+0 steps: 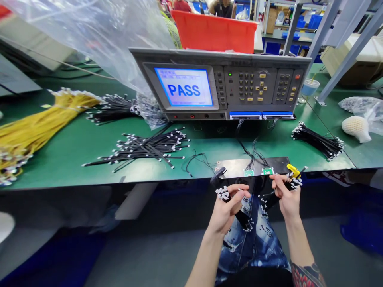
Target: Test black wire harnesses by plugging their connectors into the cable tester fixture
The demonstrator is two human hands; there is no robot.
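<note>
My left hand [226, 209] is closed around a bundle of short black cables [243, 219] with white end connectors, which stick out above and below the fist. Its thumb and forefinger point inward at the bench edge; anything tiny between them cannot be made out. Another bundle of black cables [269, 200] is in my right hand [286, 196], whose thumb and forefinger are pinched close to a small green circuit board [267, 171]. A second green board [248, 173] sits to its left on a metal plate [231, 164]. Black wires link both boards to the tester [249, 85].
The tester's screen [184, 88] reads PASS. Loose black cables [146, 147] lie left on the green bench [68, 167], beyond them yellow cables [56, 115]. Another black bundle [317, 140] rests at right. Black [219, 174] and yellow [293, 171] clamp handles flank the plate.
</note>
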